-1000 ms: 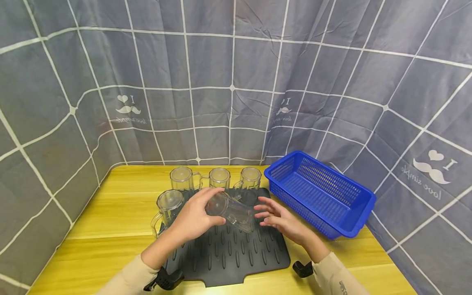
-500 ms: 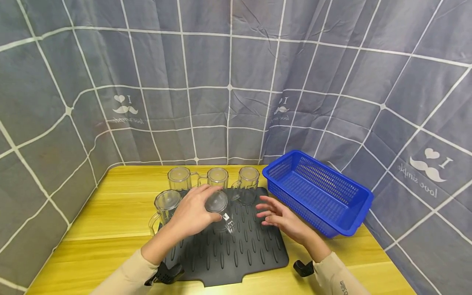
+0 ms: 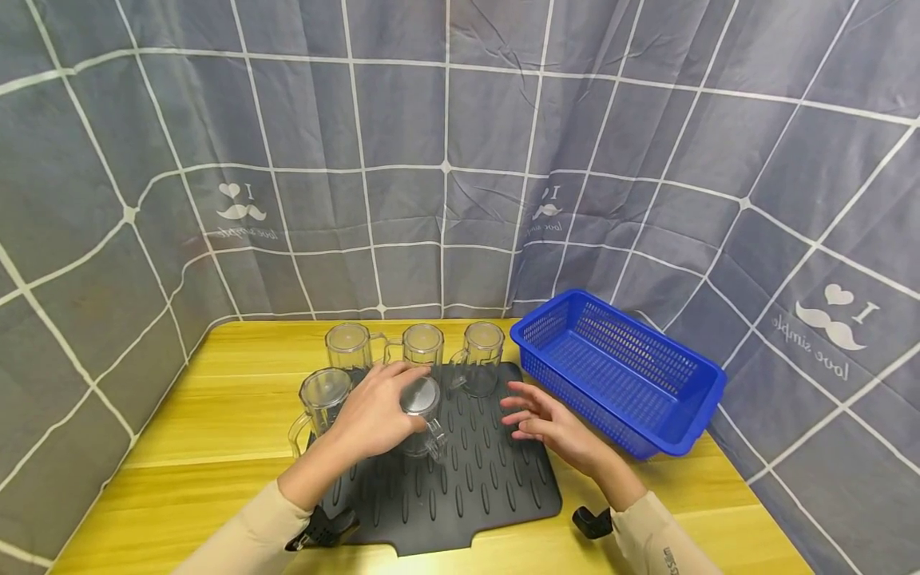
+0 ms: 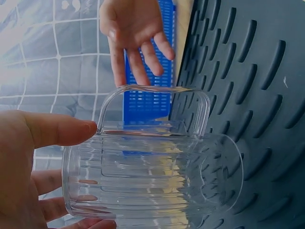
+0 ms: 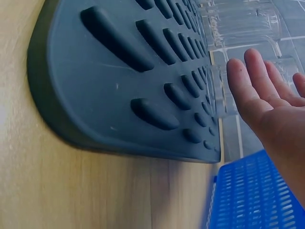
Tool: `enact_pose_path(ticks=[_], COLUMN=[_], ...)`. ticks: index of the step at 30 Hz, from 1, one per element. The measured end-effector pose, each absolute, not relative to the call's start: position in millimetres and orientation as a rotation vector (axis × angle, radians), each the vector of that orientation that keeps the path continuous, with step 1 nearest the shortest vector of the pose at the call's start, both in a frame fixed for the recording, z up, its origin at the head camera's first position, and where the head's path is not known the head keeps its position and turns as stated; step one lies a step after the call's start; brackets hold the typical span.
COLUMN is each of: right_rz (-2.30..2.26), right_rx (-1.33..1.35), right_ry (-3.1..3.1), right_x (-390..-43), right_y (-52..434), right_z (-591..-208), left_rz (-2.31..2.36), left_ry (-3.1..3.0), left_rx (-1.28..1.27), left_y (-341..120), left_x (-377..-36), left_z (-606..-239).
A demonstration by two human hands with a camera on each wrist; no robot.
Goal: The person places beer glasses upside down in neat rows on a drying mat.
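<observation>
My left hand (image 3: 377, 411) grips a clear glass mug (image 3: 420, 395) near its base, thumb on one side and fingers on the other. This mug is upside down, its handle turned toward the front right. In the left wrist view the mug's rim is at the dark ribbed drying mat (image 4: 257, 95); whether it touches I cannot tell. More upturned glass mugs stand around it: one at the left (image 3: 327, 391) and a back row with a left mug (image 3: 350, 343), middle mug (image 3: 424, 343) and right mug (image 3: 483, 359). My right hand (image 3: 549, 427) hovers over the mat's right side, fingers relaxed, holding nothing.
A blue perforated plastic basket (image 3: 528, 355) sits at the right, behind my right hand. Everything stands on a yellow wood-grain table (image 3: 180, 447). A grey curtain with white grid lines (image 3: 410, 208) hangs behind and along both sides.
My left hand has turned the held mug from tilted, with its mouth toward the right hand, to nearly upright upside down and lower over the mat. My right hand stays almost still.
</observation>
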State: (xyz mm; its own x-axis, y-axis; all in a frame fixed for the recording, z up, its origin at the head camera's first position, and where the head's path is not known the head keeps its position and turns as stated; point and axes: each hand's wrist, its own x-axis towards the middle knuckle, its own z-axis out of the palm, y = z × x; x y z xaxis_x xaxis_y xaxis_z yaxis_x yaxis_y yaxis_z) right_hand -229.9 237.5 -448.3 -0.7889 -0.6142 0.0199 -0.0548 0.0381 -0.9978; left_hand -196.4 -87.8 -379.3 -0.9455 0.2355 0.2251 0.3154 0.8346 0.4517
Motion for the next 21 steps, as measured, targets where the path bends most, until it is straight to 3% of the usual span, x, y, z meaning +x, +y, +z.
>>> enact_pose_path(ticks=[21], right_rz=[-1.835], right_rx=[-0.652], right_ry=[1.889], right_x=[-229.8], right_y=[241.8], right_z=[-449.8], left_rz=[-0.688], left_ry=[-2.899], left_rx=[-0.486], left_y=[-89.7], left_x=[-202.5], left_z=[-388.2])
